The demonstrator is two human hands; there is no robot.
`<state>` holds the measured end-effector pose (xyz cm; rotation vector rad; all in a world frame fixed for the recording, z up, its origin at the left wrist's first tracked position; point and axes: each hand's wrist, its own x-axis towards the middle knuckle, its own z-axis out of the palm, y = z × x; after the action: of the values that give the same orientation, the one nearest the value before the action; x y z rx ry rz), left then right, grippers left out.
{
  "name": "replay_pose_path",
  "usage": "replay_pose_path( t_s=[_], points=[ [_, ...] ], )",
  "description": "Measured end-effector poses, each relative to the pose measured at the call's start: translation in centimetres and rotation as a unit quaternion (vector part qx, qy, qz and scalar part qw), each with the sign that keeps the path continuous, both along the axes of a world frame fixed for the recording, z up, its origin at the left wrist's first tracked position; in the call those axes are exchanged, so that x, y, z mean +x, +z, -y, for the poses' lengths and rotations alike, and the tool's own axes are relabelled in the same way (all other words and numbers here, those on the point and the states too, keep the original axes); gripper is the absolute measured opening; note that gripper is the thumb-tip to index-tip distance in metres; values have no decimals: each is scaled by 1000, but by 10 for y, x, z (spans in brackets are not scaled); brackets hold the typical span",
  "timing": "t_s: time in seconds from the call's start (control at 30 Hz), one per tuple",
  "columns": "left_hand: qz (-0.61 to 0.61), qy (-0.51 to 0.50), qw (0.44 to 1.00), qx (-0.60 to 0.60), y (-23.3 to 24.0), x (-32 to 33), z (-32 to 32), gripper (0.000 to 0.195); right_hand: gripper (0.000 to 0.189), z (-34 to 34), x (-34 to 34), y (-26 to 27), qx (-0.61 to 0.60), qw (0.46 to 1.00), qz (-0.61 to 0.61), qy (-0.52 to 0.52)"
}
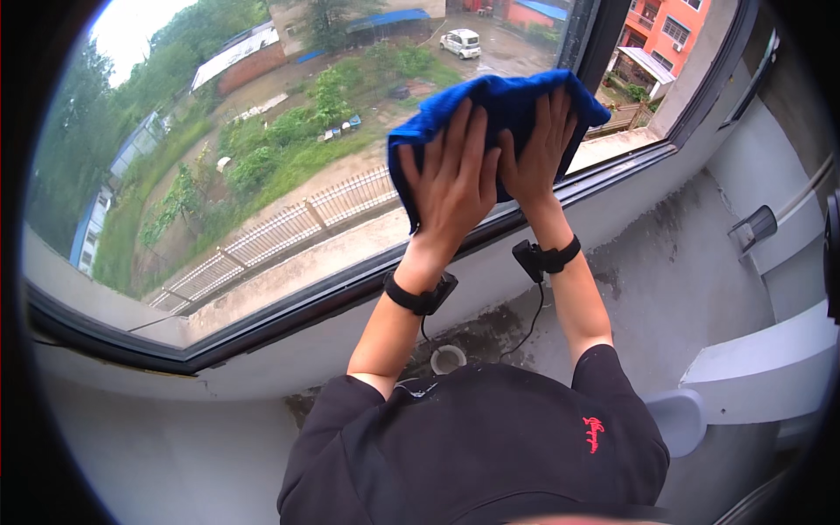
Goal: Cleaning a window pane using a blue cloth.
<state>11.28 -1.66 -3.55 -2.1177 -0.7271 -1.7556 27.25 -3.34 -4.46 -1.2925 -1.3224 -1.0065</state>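
A blue cloth (508,92) is spread against the glass of a dark-framed window (282,190), near the upright frame bar. My left hand (453,170) lies on the cloth's left half, its fingers apart and pointing up, pressing the cloth flat. On the right half rests my right hand (539,147), fingers extended, its thumb close to the left hand. Both palms face the pane and are hidden. Each wrist wears a black strap with a small device and a cable hanging down.
The window's bottom rail (315,289) runs below my forearms. Behind it, outside, is a concrete ledge with a railing (308,213). A white container (448,359) stands low beneath my arms. A grey plastic object (679,420) is at lower right, beside a white curved structure (761,374).
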Motion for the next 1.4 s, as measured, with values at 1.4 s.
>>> replay_pose_path(
  t_s=[1.4],
  points=[
    [-131,-13,990,47,-22,16,-1,46,62,9,-13,-68,0,998,-49,-44]
  ],
)
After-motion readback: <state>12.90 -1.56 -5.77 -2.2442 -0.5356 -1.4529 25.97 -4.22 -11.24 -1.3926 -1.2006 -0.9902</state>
